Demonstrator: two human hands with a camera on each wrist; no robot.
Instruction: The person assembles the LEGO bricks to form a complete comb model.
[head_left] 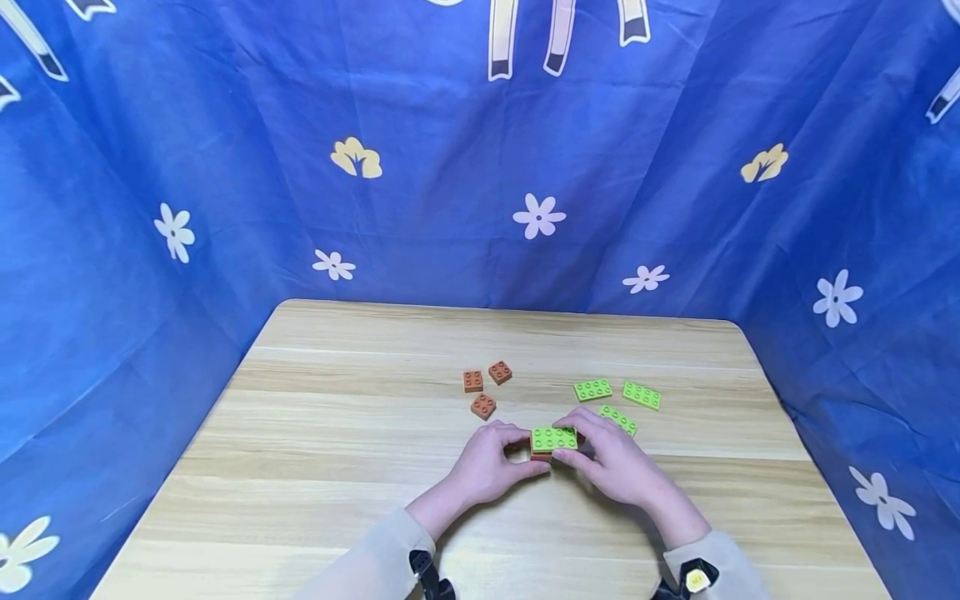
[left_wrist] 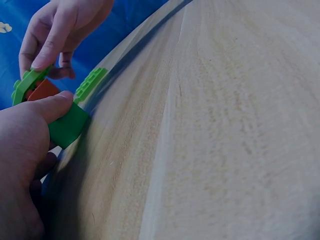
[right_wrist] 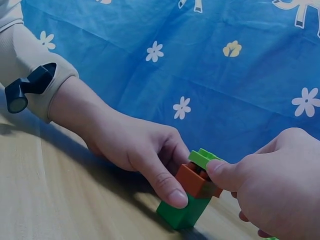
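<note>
A small stack of toy building bricks stands between the two hands: a dark green block (right_wrist: 184, 213) at the bottom, an orange-brown brick (right_wrist: 194, 181) on it, and a lime green studded plate (head_left: 553, 439) on top. The left hand (head_left: 487, 463) grips the stack's lower part from the left, its thumb across the near side. From the right, the right hand (head_left: 619, 460) pinches the lime plate. In the right wrist view the plate sits tilted over the orange-brown brick's studs, with a gap beneath part of it. The plate's far end is partly hidden by fingers.
Three loose orange-brown bricks, one of them (head_left: 483, 407) nearest the hands, lie behind the left hand. Beyond the right hand lie three lime plates, including one (head_left: 592, 390) at the left. Blue patterned cloth (head_left: 450, 208) surrounds the wooden table (head_left: 315, 433) at the back and sides.
</note>
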